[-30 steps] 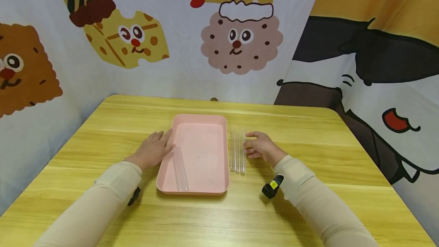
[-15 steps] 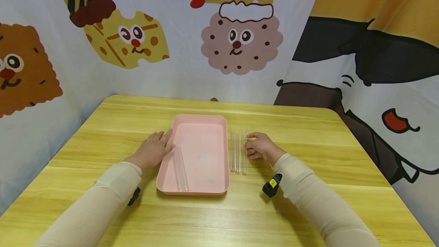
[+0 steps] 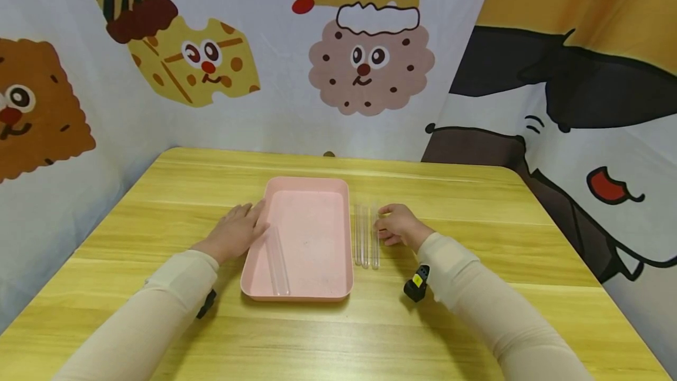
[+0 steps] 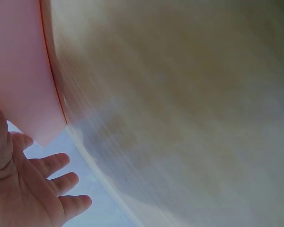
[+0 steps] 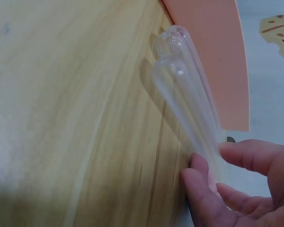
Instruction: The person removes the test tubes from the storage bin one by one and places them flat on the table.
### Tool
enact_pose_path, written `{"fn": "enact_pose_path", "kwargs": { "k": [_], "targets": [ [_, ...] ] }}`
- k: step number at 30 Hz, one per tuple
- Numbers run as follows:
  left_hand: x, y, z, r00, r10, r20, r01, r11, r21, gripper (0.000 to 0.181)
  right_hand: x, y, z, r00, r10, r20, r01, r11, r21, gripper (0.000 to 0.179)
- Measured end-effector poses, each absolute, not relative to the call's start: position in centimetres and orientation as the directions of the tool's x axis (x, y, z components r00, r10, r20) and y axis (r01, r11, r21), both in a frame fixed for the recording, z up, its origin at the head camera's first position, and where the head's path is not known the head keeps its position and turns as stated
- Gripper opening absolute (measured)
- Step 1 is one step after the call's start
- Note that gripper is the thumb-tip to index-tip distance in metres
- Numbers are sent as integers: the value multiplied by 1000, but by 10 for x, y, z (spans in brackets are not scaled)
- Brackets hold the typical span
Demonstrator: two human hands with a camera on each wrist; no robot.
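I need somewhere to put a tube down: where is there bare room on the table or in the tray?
The pink tray is bare right of the one tube inside it. The table is bare behind the tray, along the near edge, and right of the right hand. It is crowded between tray and right hand, where the tubes lie. The left hand rests against the tray's left rim.

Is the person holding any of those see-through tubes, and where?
Yes. The right hand pinches the outermost clear tube near its far end. The left hand only rests against the pink tray.
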State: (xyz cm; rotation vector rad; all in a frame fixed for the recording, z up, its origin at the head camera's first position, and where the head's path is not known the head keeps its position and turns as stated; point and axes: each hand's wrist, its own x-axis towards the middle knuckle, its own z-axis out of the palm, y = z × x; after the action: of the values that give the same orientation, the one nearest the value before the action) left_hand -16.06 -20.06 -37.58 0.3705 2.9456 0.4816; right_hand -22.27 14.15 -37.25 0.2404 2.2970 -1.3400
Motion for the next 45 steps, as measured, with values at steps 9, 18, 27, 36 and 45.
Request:
{"fn": "enact_pose_path", "kwargs": {
  "k": [9,18,27,36,45],
  "targets": [
    [-162,-200,-376,-961,259,-101,214,920,330,60,-223,140,-372,-875,-91,-476,356,545,-759,54],
    [-161,-201,-375,-959,259,-111,211,922,326,60,-222,137,-372,-885,-90,-458,331,570,-752,51],
    [-162,-202,-377,-959,264,-105,218,921,324,60,-222,138,-372,-879,-103,-466,333,567,-753,53],
    [-163,-202,-377,-958,262,-115,211,919,334,60,-224,139,-372,-875,-109,-471,338,558,-758,53],
    [-163,-201,-378,-960,259,-109,211,920,330,60,-224,138,-371,-872,-101,-479,348,559,-752,51]
  ]
}}
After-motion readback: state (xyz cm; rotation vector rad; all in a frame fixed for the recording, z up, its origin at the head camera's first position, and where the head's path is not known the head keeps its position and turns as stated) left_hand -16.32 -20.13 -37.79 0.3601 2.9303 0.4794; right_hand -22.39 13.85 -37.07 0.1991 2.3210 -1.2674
